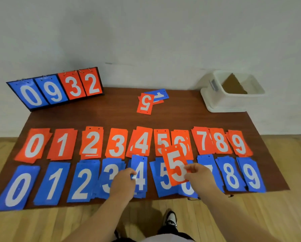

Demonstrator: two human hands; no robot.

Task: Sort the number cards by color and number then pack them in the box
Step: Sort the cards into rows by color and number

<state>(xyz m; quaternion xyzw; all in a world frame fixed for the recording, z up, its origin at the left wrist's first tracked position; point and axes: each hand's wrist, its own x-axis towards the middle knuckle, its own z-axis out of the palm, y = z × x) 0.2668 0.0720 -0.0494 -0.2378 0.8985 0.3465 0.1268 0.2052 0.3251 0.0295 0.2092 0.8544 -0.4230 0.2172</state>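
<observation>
Currently, the right hand [201, 175] pinches a red 5 card [175, 165] by its right edge, tilted over the blue 5 and 6 piles. The left hand [123, 182] pinches the blue 4 card [140, 170] on its pile. The red piles [117, 145] form the farther row and the blue piles [54, 182] the nearer. A white box [233, 100] sits at the far right corner of the tabletop [111, 117], and loose cards [145, 103] lie at far centre.

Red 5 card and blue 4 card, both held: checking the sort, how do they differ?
The red 5 card, in the right hand, tilts over blue piles; the blue 4 card, in the left hand, sits straight over its own pile. Both show white digits.
</observation>
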